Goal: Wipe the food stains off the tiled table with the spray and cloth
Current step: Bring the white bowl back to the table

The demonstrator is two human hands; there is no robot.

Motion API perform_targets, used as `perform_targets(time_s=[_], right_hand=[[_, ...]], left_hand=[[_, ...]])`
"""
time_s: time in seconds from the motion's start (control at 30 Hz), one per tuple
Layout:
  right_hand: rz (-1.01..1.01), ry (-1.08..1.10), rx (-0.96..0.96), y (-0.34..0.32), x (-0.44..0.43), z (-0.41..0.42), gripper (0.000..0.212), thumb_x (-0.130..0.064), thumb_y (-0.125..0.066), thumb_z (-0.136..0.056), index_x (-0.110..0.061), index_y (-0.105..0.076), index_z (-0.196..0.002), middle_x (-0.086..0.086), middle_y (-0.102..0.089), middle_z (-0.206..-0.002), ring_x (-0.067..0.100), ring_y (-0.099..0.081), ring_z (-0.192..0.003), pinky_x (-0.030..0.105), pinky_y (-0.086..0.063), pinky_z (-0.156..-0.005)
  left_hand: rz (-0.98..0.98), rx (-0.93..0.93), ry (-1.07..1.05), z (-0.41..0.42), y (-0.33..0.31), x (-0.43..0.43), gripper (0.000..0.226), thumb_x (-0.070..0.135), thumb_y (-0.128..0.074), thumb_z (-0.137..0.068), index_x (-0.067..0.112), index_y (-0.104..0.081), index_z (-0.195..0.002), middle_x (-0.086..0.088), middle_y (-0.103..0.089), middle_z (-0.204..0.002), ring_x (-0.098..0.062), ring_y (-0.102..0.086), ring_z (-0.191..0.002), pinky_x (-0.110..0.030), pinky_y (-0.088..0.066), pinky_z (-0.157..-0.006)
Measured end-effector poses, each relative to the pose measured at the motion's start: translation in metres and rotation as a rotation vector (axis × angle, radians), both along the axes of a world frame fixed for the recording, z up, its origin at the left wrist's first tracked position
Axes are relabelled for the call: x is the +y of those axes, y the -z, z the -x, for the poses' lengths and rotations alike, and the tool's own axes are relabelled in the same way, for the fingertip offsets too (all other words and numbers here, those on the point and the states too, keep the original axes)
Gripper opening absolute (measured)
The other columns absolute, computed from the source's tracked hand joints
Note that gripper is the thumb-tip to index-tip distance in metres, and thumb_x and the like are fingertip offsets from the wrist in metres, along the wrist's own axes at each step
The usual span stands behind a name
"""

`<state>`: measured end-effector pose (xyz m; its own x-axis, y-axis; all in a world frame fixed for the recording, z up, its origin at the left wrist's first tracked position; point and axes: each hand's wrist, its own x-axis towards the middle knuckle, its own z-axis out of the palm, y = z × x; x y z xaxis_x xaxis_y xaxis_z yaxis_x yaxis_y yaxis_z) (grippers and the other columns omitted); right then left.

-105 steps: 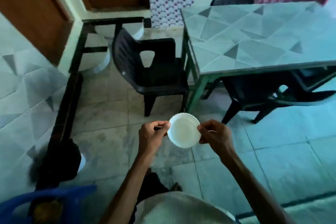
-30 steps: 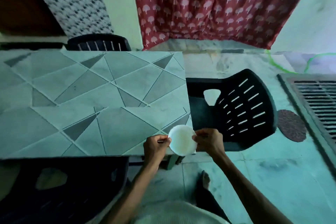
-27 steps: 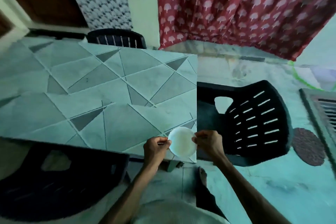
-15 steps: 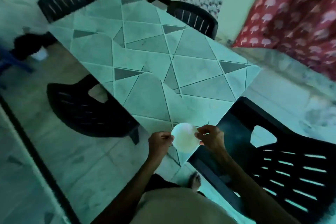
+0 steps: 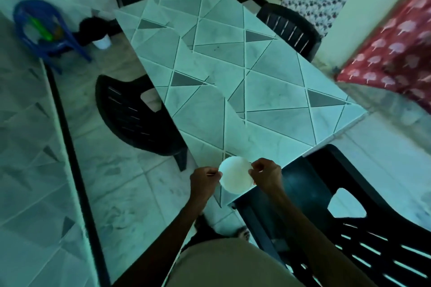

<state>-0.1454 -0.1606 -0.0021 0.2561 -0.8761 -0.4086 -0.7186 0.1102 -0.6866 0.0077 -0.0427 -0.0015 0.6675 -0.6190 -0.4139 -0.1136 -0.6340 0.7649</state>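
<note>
A small white plate (image 5: 236, 174) hangs over the near corner of the tiled table (image 5: 224, 72). My left hand (image 5: 204, 180) pinches its left rim and also holds a thin stick-like thing. My right hand (image 5: 265, 176) pinches the right rim. The table top is a pattern of pale and grey triangles, with a few small dark specks near its middle. No spray bottle or cloth shows plainly in this view.
Black plastic chairs stand round the table: one at the left (image 5: 135, 114), one at the near right (image 5: 349, 223), two at the far end (image 5: 289, 28). A blue stool (image 5: 44, 30) holding a few items stands far left. A red patterned curtain (image 5: 391, 53) hangs at the right.
I have walked with the plate from the open floor to the table's corner. In the last half second the view swung left, and the blue stool came into sight.
</note>
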Motion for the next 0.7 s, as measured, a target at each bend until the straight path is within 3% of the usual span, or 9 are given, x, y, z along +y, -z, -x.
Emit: perform_targets(time_s=[0.13, 0.27, 0.37, 0.47, 0.57, 0.7], right_hand=[[0.024, -0.043, 0.050, -0.002, 0.000, -0.001, 0.014, -0.011, -0.072, -0.082, -0.007, -0.073, -0.095, 0.010, -0.073, -0.094, 0.026, -0.066, -0.088, 0.027, -0.047, -0.075], [0.055, -0.117, 0.089, -0.005, -0.005, -0.001, 0.015, -0.013, -0.069, -0.085, -0.006, -0.070, -0.099, 0.010, -0.071, -0.097, 0.029, -0.066, -0.091, 0.031, -0.050, -0.078], [0.012, -0.120, 0.073, -0.005, -0.011, 0.001, 0.011, -0.013, -0.069, -0.085, -0.009, -0.070, -0.094, 0.008, -0.071, -0.091, 0.026, -0.068, -0.080, 0.032, -0.055, -0.077], [-0.097, -0.051, -0.020, -0.007, -0.016, 0.005, 0.006, -0.009, -0.072, -0.084, -0.011, -0.069, -0.088, 0.008, -0.072, -0.085, 0.021, -0.070, -0.061, 0.032, -0.061, -0.069], [-0.162, 0.115, -0.165, -0.012, -0.025, 0.011, 0.009, -0.003, -0.075, -0.083, -0.008, -0.069, -0.089, 0.011, -0.072, -0.085, 0.024, -0.071, -0.064, 0.040, -0.064, -0.068], [-0.126, 0.318, -0.174, -0.012, -0.042, 0.025, 0.014, -0.005, -0.077, -0.081, -0.011, -0.067, -0.090, 0.009, -0.072, -0.089, 0.027, -0.074, -0.071, 0.041, -0.064, -0.066]], left_hand=[[0.012, 0.038, -0.037, 0.004, 0.002, 0.002, 0.016, 0.015, -0.075, -0.080, 0.009, -0.079, -0.095, -0.002, -0.076, -0.089, -0.016, -0.070, -0.085, -0.038, -0.057, -0.085], [0.040, 0.034, -0.065, 0.008, -0.001, 0.000, 0.015, 0.016, -0.074, -0.082, 0.008, -0.079, -0.094, -0.001, -0.076, -0.087, -0.015, -0.069, -0.081, -0.037, -0.057, -0.083], [0.057, 0.076, -0.084, 0.009, 0.002, 0.001, 0.020, 0.031, -0.071, -0.087, 0.015, -0.079, -0.079, 0.000, -0.075, -0.075, -0.016, -0.071, -0.076, -0.038, -0.059, -0.079], [0.128, 0.081, -0.121, 0.008, 0.010, 0.004, 0.026, 0.033, -0.069, -0.091, 0.010, -0.076, -0.083, -0.006, -0.075, -0.075, -0.023, -0.073, -0.074, -0.034, -0.058, -0.072], [0.062, 0.117, -0.145, 0.011, 0.006, 0.004, 0.028, 0.032, -0.061, -0.096, 0.020, -0.076, -0.075, -0.006, -0.076, -0.080, -0.015, -0.073, -0.076, -0.037, -0.060, -0.080], [0.059, 0.108, -0.142, 0.012, 0.010, 0.008, 0.005, 0.019, -0.073, -0.082, 0.023, -0.075, -0.082, 0.010, -0.073, -0.082, -0.011, -0.070, -0.081, -0.041, -0.059, -0.082]])
